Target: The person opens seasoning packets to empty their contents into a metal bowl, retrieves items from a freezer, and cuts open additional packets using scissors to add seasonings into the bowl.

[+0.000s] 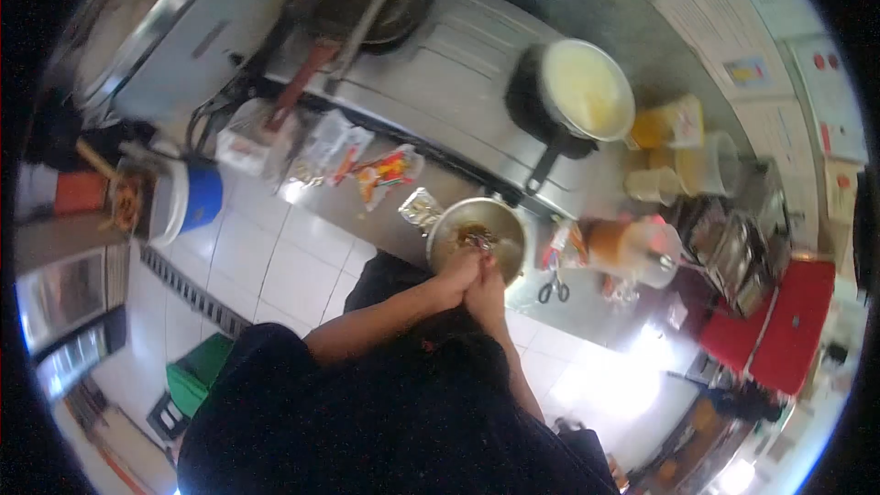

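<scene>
Both hands are together over the near rim of a round metal bowl (pixel 443 236) on the counter's front edge. My left hand (pixel 458 277) is closed, its fingers pressed against the other hand. My right hand (pixel 488 288) is closed beside it, fingertips meeting. Something small, dark and shiny shows just past the fingertips, but I cannot make out whether it is held or lies in the bowl. Brownish contents (pixel 472 235) show inside the bowl. A torn silver foil packet (pixel 420 209) lies against the bowl's left side. Black-handled scissors (pixel 554 290) rest to its right.
Behind the bowl, a pot (pixel 587 90) of pale yellow liquid stands on the steel surface, its black handle (pixel 547 163) pointing toward me. A spatula (pixel 362 27) lies across a dark pan (pixel 344 5). Colourful wrappers (pixel 390 172) lie left; an orange-filled container (pixel 616 246) stands right.
</scene>
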The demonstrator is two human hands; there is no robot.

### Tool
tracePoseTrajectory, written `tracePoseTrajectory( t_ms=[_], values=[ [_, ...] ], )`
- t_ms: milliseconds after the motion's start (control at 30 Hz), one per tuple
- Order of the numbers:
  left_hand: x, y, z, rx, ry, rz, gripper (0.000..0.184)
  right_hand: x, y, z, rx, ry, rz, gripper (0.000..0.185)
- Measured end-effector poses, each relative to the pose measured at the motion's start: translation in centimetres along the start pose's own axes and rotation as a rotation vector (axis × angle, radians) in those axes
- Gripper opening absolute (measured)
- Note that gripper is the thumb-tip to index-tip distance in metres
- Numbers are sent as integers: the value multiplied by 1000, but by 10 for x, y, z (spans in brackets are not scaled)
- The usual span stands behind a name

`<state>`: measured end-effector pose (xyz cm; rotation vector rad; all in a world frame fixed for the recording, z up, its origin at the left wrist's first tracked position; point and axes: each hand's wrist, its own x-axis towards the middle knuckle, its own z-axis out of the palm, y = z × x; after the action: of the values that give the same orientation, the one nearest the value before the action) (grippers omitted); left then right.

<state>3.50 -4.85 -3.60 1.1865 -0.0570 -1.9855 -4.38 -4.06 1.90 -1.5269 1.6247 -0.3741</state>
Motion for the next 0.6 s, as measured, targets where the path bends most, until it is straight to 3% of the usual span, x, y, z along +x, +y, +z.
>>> tracePoseTrajectory(
  t_ms=[133,200,233,300,333,467,533,600],
  values=[
    [-21,29,14,-74,60,-77,32,7,8,1,-140,-20,60,35],
    [-42,57,25,-347,-135,-254,31,12,18,-7,752,-180,395,22],
    [-40,55,14,-338,-136,-261,31,14,16,-16,1152,-240,576,15],
    [-30,43,-11,-332,-505,-310,32,12,-10,-34,1302,-304,627,16],
    [-29,39,-12,-328,-500,-321,32,11,-17,-39,1438,-384,677,23],
    [-21,30,-16,-170,-381,-316,38,9,-32,-51,1317,-409,792,27],
    [-22,33,-10,-156,-379,-351,38,7,-33,-47,1196,-354,735,28],
    [-40,45,10,-196,-337,-229,31,4,-28,-40,1078,-293,685,28]
  ],
)
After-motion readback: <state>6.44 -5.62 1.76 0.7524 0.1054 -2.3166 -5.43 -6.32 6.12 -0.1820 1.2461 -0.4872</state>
